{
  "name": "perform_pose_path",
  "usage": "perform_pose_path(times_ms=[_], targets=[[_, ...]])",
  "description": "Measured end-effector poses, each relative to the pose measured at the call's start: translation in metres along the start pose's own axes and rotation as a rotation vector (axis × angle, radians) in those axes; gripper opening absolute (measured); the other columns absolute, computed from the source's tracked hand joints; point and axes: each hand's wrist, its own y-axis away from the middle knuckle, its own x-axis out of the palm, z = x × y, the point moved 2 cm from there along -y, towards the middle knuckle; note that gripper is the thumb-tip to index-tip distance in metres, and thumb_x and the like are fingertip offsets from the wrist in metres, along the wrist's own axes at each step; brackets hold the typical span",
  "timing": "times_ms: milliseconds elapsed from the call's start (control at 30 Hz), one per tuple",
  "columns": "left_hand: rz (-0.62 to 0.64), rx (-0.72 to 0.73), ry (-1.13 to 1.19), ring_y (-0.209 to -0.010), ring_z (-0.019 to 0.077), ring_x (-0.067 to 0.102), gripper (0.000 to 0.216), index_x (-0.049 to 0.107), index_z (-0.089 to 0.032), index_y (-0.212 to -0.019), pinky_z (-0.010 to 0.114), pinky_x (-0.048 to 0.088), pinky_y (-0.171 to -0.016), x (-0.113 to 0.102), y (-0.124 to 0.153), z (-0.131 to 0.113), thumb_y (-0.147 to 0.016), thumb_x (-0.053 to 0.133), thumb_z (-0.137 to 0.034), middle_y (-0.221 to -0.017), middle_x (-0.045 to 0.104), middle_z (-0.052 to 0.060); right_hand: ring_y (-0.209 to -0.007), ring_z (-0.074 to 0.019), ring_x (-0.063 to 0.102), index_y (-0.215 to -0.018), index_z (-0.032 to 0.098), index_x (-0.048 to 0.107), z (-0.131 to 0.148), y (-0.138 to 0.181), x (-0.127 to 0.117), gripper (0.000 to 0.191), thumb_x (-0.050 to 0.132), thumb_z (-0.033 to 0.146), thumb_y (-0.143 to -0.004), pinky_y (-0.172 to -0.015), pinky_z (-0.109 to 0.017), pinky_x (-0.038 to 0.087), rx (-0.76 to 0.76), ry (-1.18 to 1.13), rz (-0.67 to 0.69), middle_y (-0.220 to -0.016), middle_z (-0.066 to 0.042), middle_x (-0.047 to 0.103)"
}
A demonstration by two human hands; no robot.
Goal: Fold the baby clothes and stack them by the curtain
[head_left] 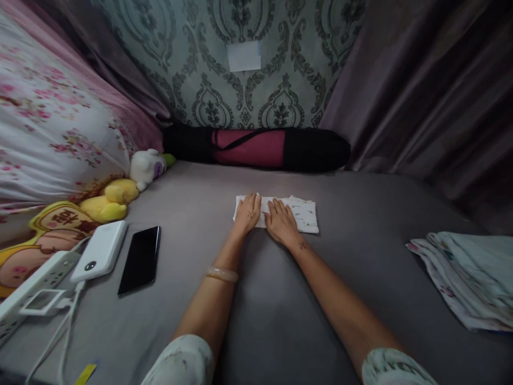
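Note:
A small folded white cloth point(305, 215) with tiny coloured marks lies on the grey bed sheet point(256, 299) in the middle of the view. My left hand point(248, 211) rests flat on the cloth's left end, fingers stretched out. My right hand point(281, 222) lies flat beside it on the cloth's middle, fingers also extended. Both palms press down on the fabric. A pale bangle point(222, 274) sits on my left wrist.
A black phone point(140, 259), a white power bank point(101, 250) and a power strip point(36, 289) lie at the left. Plush toys point(116, 199) and a floral pillow point(48, 117) sit behind them. A black-and-pink bag point(256, 147) lies along the wall. Folded cloths point(468, 275) are at the right.

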Motion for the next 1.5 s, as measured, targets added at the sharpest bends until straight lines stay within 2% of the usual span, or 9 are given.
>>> perform_pose_path(times_ms=[133,300,500,700,933,1067,1300,1367,1500], targets=[[-0.039,0.015,0.053,-0.126,0.0216,0.05,0.044,0.055,-0.015,-0.125,0.045,0.03,-0.112,-0.001,-0.003,0.006,-0.101,0.023,-0.033,-0.133,0.058,0.013,-0.141,-0.0285,0.029,-0.145,0.006,0.04,0.004,-0.004,-0.005,0.055,0.027,0.035,-0.1,-0.115,-0.043,0.017,0.022,0.021,0.033,-0.152,-0.016,0.036],[-0.093,0.03,0.135,-0.112,0.0207,0.058,0.041,0.06,-0.015,-0.11,0.037,0.039,-0.102,-0.01,-0.006,0.012,-0.1,0.023,-0.03,-0.117,0.065,0.014,-0.142,-0.0284,0.027,-0.144,0.007,0.042,0.022,-0.02,-0.007,0.055,0.026,0.035,-0.1,-0.115,-0.044,0.015,0.002,0.015,-0.004,-0.151,-0.016,0.037],[-0.131,-0.062,0.198,-0.099,0.0212,0.061,0.043,0.061,-0.016,-0.098,0.034,0.044,-0.09,-0.019,-0.009,0.03,-0.1,0.022,-0.034,-0.103,0.067,0.013,-0.142,-0.0273,0.027,-0.147,0.009,0.038,0.03,-0.026,0.012,0.055,0.027,0.036,-0.1,-0.116,-0.045,0.013,-0.026,0.007,0.006,-0.152,-0.013,0.037],[-0.174,-0.183,0.308,-0.097,0.0241,0.061,0.046,0.062,-0.014,-0.092,0.037,0.044,-0.089,-0.029,-0.01,0.041,-0.099,0.022,-0.036,-0.099,0.067,0.016,-0.142,-0.0288,0.027,-0.146,0.008,0.039,0.033,-0.03,0.009,0.056,0.029,0.036,-0.099,-0.115,-0.046,0.013,0.001,0.004,0.037,-0.152,-0.014,0.036],[-0.213,-0.233,0.514,-0.118,0.0245,0.057,0.052,0.065,-0.011,-0.109,0.036,0.04,-0.103,-0.028,-0.012,0.048,-0.099,0.023,-0.04,-0.117,0.066,0.017,-0.143,-0.0279,0.024,-0.146,0.009,0.039,0.061,-0.041,0.013,0.055,0.025,0.037,-0.1,-0.116,-0.045,0.013,-0.082,-0.052,0.034,-0.153,-0.014,0.035],[-0.242,-0.32,0.554,-0.126,0.0241,0.052,0.056,0.063,-0.01,-0.118,0.037,0.036,-0.108,-0.029,-0.014,0.054,-0.099,0.021,-0.042,-0.129,0.062,0.016,-0.144,-0.0271,0.023,-0.146,0.008,0.039,0.063,-0.041,0.021,0.055,0.026,0.035,-0.1,-0.116,-0.046,0.013,-0.081,-0.047,0.021,-0.153,-0.014,0.035],[-0.252,-0.351,0.516,-0.129,0.0218,0.051,0.06,0.058,-0.006,-0.125,0.034,0.035,-0.11,-0.034,-0.015,0.059,-0.1,0.016,-0.04,-0.134,0.058,0.018,-0.144,-0.0293,0.022,-0.145,0.007,0.039,0.07,-0.046,0.014,0.056,0.025,0.035,-0.1,-0.116,-0.049,0.012,-0.065,-0.056,0.05,-0.153,-0.016,0.033],[-0.275,-0.358,0.509,-0.128,0.022,0.051,0.059,0.059,-0.008,-0.125,0.035,0.036,-0.11,-0.035,-0.016,0.06,-0.1,0.015,-0.04,-0.133,0.059,0.016,-0.145,-0.0282,0.02,-0.146,0.006,0.037,0.08,-0.047,0.011,0.056,0.023,0.034,-0.1,-0.117,-0.048,0.01,-0.115,-0.048,0.035,-0.154,-0.016,0.032],[-0.328,-0.363,0.515,-0.127,0.0219,0.052,0.059,0.058,-0.01,-0.125,0.035,0.037,-0.11,-0.034,-0.016,0.062,-0.1,0.014,-0.04,-0.132,0.06,0.015,-0.144,-0.0274,0.021,-0.147,0.002,0.034,0.095,-0.045,0.016,0.057,0.026,0.031,-0.098,-0.116,-0.044,0.014,-0.216,-0.04,0.124,-0.155,-0.017,0.03]])
